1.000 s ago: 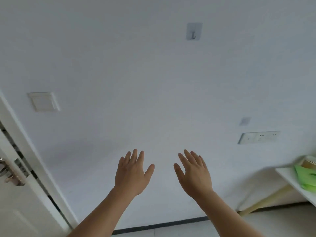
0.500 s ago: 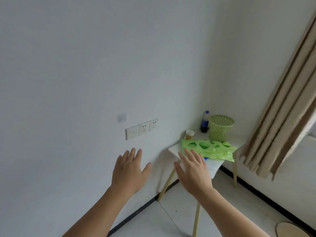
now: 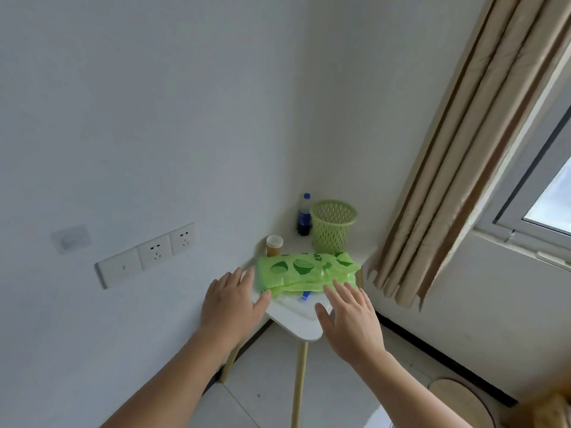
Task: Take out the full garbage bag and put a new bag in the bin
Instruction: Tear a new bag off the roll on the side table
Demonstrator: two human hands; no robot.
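Observation:
A small green lattice bin (image 3: 333,225) stands at the back of a white side table (image 3: 301,325) in the room's corner. No bag shows in the bin. A green plastic bag printed with lime slices (image 3: 306,270) lies flat across the table's middle. My left hand (image 3: 230,304) is held out flat with fingers spread, over the table's left edge beside the bag. My right hand (image 3: 350,316) is also flat and spread, over the table's near right part, fingertips close to the bag's front edge. Neither hand holds anything.
A dark soda bottle with a blue cap (image 3: 304,216) stands left of the bin, and a stack of paper cups (image 3: 274,245) beside it. Beige curtains (image 3: 457,156) hang at the right by a window (image 3: 547,193). Wall sockets (image 3: 148,254) sit left. A round wooden stool (image 3: 460,400) is at lower right.
My view has swung right from a bare wall to the corner table, which has come nearer. Both hands have stayed flat and spread and now reach over the table.

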